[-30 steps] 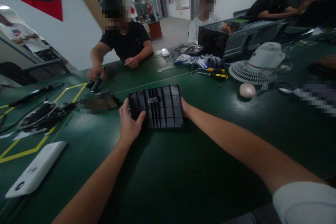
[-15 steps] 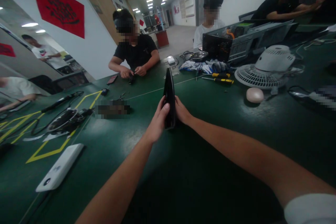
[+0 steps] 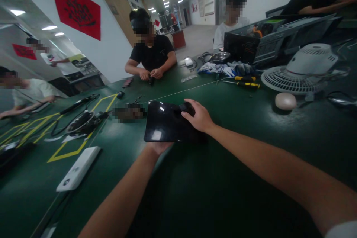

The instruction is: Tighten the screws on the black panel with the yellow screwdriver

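A glossy black panel [image 3: 160,122] tilts above the green table, with its shiny face up and ceiling lights reflected in it. My left hand [image 3: 160,147] holds it from below at the near edge; the fingers are hidden beneath. On the panel's right part, my right hand [image 3: 199,115] is closed round a small black block [image 3: 189,108], thumb on the near side. Whether that block is fixed to the panel I cannot tell. Left of the panel, a blurred-out item [image 3: 129,112] lies on the table.
A white power bank-like device [image 3: 79,169] lies at left, near yellow tape [image 3: 65,156] and black cables. To the right are a pink mouse [image 3: 285,101], a white fan [image 3: 309,68], yellow-black screwdrivers [image 3: 245,83] and an open computer case [image 3: 259,41]. Across the table a person [image 3: 153,52] handles a small item.
The black panel has turned from edge-on and upright to lying nearly flat, shiny face up. My left hand went underneath; my right hand came over the top onto the black block.
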Action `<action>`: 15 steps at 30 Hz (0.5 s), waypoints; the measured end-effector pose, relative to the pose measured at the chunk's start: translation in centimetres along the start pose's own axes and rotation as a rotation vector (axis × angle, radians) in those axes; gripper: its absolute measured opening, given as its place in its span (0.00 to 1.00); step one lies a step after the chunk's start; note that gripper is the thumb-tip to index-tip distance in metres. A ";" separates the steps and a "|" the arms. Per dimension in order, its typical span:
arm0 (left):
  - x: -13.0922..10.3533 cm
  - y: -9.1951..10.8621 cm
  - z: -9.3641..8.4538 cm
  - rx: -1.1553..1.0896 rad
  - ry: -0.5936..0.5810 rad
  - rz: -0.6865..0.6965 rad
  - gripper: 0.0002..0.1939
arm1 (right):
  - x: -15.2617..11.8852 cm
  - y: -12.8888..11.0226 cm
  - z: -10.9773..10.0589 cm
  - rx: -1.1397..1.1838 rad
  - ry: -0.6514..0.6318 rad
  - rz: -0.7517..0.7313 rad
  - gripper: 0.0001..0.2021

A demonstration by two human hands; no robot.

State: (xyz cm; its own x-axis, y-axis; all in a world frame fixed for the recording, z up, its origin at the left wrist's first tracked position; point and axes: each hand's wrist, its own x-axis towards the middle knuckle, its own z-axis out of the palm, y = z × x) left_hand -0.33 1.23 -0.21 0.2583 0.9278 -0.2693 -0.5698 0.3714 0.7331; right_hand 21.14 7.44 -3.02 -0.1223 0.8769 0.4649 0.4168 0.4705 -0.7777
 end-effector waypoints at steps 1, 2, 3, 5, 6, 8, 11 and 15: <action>-0.2 0.7 0.0 -0.010 0.067 0.015 0.22 | -0.1 0.2 0.0 -0.006 -0.014 0.002 0.28; -0.5 1.5 0.1 -0.013 0.139 0.021 0.21 | -0.1 0.3 0.1 -0.016 -0.026 0.007 0.28; -0.8 2.5 0.2 -0.012 0.212 0.026 0.20 | -0.1 0.5 0.0 -0.029 -0.038 0.015 0.28; -1.6 4.3 0.4 0.011 0.355 0.033 0.20 | 0.0 0.7 0.0 -0.046 -0.068 0.036 0.28; -2.0 5.1 0.4 0.036 0.410 0.036 0.21 | 0.1 0.9 0.0 -0.041 -0.083 0.047 0.27; -2.7 6.0 -0.1 0.164 0.501 0.075 0.19 | 0.3 1.1 0.0 0.009 -0.102 0.071 0.26; -3.4 5.8 -1.4 0.581 0.633 0.101 0.14 | 0.7 1.7 0.3 0.163 -0.074 0.133 0.24; -3.9 4.4 -2.8 1.156 0.567 0.017 0.15 | 2.0 3.6 0.2 0.261 0.119 0.248 0.23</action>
State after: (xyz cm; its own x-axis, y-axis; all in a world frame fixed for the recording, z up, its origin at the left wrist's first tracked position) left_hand -5.97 -0.66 2.29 -0.2707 0.9233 -0.2725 0.5072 0.3774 0.7748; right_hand 22.19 10.87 -5.02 0.0652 0.9569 0.2829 0.1754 0.2681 -0.9473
